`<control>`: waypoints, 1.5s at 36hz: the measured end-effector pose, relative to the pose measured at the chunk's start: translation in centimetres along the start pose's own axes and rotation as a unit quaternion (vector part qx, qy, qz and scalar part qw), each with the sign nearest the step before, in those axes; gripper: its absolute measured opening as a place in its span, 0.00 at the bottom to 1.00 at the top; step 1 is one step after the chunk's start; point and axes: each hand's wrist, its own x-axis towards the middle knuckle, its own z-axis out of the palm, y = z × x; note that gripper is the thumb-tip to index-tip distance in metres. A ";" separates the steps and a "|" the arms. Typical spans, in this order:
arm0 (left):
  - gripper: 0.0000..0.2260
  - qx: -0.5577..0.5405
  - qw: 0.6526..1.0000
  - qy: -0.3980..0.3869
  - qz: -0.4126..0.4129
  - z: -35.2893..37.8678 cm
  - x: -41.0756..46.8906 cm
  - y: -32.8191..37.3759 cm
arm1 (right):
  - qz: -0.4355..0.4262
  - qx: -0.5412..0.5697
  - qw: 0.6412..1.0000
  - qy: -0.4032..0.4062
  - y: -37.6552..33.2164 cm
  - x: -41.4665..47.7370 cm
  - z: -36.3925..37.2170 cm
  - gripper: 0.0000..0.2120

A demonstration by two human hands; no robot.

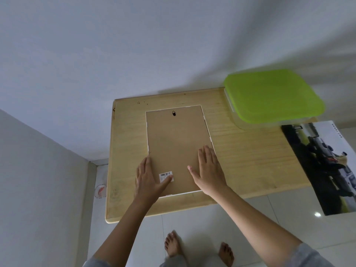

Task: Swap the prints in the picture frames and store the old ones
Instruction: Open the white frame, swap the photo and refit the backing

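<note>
Lying which way up was the picture frame (177,151)? one asked.

Face down on the table (250,160), the other said, brown backing board (169,135) up, hanger hook (174,113) at its far end.

And the hands?

Both lay flat on the frame's near half, fingers straight and slightly spread, gripping nothing. The left hand (149,178) sat at the frame's left edge with its thumb on the barcode sticker (165,175); the right hand (209,170) sat toward the frame's right edge.

Where were the other things?

A car print (327,166) lay well to the right of the frame, overhanging the table's edge; a green-lidded container (273,97) stood beyond the frame's far right corner.

What could have gone wrong?

The white tabs (210,140) along the frame's sides looked to hold the board in; prying one while both palms pressed down could have snapped it or creased the board. And the print right of the frame, hanging off, could have slid to the floor (212,218) at a nudge.
</note>
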 end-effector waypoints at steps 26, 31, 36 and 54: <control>0.48 0.098 0.992 -0.038 0.065 0.9 0.8 -2.0 | 0.012 -0.047 0.998 -0.026 -1.9 9.7 1.2 0.35; 0.47 0.099 0.992 -0.033 0.071 0.7 0.8 -2.0 | 0.050 0.010 0.998 0.021 -0.8 8.3 0.2 0.36; 0.45 0.104 0.991 -0.024 0.078 1.0 0.7 -2.1 | 0.129 0.068 0.988 0.057 -0.1 4.8 0.8 0.36; 0.49 0.127 0.989 -0.028 0.074 0.8 0.5 -1.8 | 0.126 0.469 0.874 0.025 3.1 2.3 -3.1 0.27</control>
